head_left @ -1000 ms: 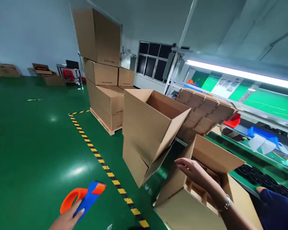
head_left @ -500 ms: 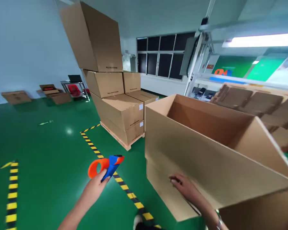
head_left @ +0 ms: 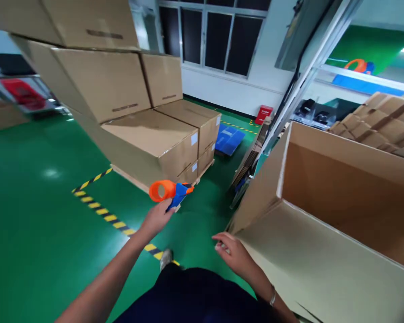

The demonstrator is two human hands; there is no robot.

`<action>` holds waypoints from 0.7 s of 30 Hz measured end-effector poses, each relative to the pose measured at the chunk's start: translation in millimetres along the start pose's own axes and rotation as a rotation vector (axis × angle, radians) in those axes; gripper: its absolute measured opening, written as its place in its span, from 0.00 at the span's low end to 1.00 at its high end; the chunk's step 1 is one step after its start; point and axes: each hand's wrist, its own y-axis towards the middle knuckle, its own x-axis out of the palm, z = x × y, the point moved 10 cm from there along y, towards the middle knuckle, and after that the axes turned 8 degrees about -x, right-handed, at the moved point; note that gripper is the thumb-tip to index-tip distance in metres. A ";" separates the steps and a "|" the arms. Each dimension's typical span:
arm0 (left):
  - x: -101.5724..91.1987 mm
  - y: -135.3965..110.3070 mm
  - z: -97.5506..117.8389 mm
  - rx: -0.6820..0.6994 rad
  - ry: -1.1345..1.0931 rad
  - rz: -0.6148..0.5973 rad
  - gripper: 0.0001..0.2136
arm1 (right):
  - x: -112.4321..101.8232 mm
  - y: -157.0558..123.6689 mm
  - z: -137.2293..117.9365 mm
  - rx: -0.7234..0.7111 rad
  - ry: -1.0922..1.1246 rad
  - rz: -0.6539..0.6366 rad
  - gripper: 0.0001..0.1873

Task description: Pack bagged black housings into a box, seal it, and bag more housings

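Observation:
My left hand (head_left: 157, 219) grips a tape gun (head_left: 177, 194) by its blue handle. The orange ring of this dispenser points left, its front end right. My right hand (head_left: 233, 251) holds nothing that I can see; its fingers are loosely bent and a little apart. It hovers by the near left corner of a large open-topped cardboard box (head_left: 330, 251). Whether the fingers touch that box I cannot tell. Inside the box, the bare brown walls show; its floor is hidden.
Stacked cartons (head_left: 131, 139) stand on a wooden pallet (head_left: 129, 178) ahead, bordered by yellow-black floor tape (head_left: 101, 211). Beyond lie a blue pallet (head_left: 229, 138) and a red box (head_left: 264, 114). Flat cardboard leans by a metal frame (head_left: 309, 74). Packed cardboard pieces (head_left: 384, 119) sit behind the open box.
My view has turned down and come nearer the carton stack. The tape gun has moved up and right with my left hand. My right hand has shifted left, to the open box's corner.

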 end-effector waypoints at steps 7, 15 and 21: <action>10.0 189.5 40.8 0.337 -0.109 -0.257 0.15 | -47.5 89.9 9.0 0.274 -0.120 0.431 0.23; 32.2 321.2 234.6 0.787 -0.207 -0.372 0.18 | -66.1 129.9 84.9 0.334 -0.098 0.826 0.26; 11.9 400.3 340.2 1.014 -0.173 -0.236 0.16 | -168.8 248.7 89.5 0.257 -0.132 1.005 0.20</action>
